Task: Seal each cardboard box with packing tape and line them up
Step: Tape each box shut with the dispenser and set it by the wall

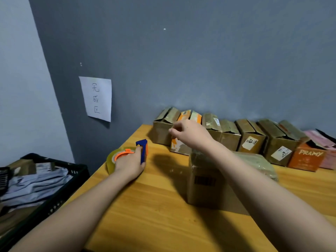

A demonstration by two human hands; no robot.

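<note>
My left hand (130, 163) grips a tape dispenser (127, 154) with a yellowish roll, an orange hub and a blue cutter, low over the wooden table (154, 215). My right hand (189, 133) hovers above the table with fingers curled, thumb and fingertips pinched together; whether clear tape runs between them cannot be told. Under my right forearm stands a brown cardboard box (205, 182) with a barcode, glossy tape on its top. A row of several cardboard boxes (251, 137) stands along the wall, their top flaps slightly raised.
A paper sign (96, 98) with handwriting hangs on the grey wall. Left of the table sits a black crate (54, 197) holding folded fabric and flattened cardboard. An orange "PRAMY" box (307, 157) and a pink box (327, 151) end the row at right.
</note>
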